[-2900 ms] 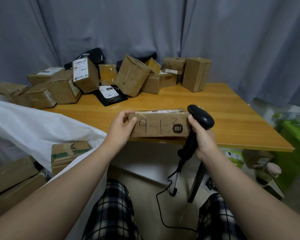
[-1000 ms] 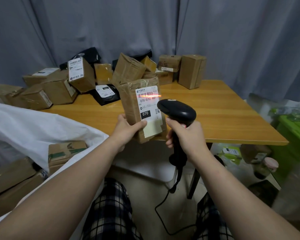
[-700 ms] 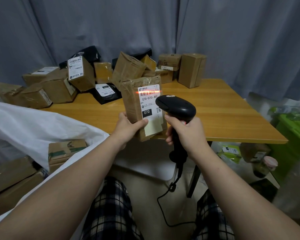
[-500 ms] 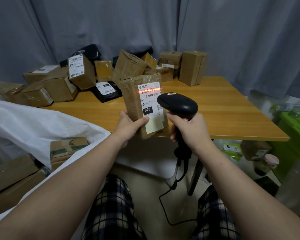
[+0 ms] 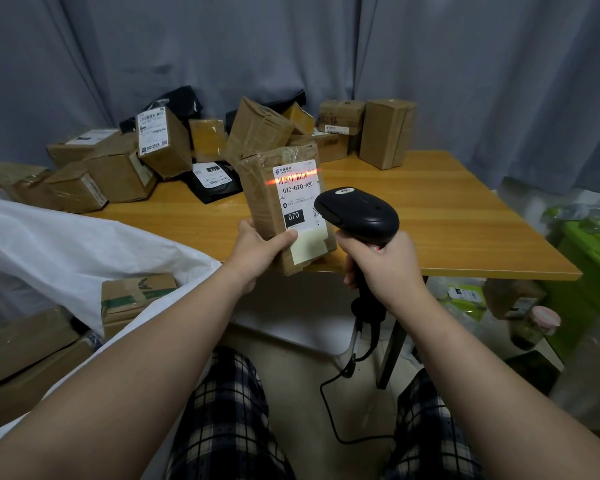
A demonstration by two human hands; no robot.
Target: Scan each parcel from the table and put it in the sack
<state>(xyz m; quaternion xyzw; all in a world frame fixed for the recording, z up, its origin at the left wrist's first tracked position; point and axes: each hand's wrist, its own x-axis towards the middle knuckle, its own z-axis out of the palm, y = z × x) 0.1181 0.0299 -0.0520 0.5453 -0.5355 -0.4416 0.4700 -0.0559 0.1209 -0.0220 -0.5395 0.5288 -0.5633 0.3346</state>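
Observation:
My left hand (image 5: 258,249) grips the lower end of a brown taped parcel (image 5: 262,192), held upright over the table's front edge with its white label facing me. A red scan line lies across the label's barcode. My right hand (image 5: 385,265) grips the handle of a black corded scanner (image 5: 357,213), its head just right of the parcel and aimed at the label. The open white sack (image 5: 66,244) lies at my left with several parcels inside. Several more cardboard parcels (image 5: 257,129) and a black mailer bag (image 5: 215,180) are piled at the back of the wooden table (image 5: 447,220).
A grey curtain hangs behind the table. A green crate (image 5: 593,265), a jar with a pink lid (image 5: 534,327) and loose bags sit on the floor under and right of the table. The scanner's cable trails down between my knees.
The parcel went from lying flat with "4-1-3" facing me to upright with its label facing me. The scanner rose and its red line now crosses the barcode.

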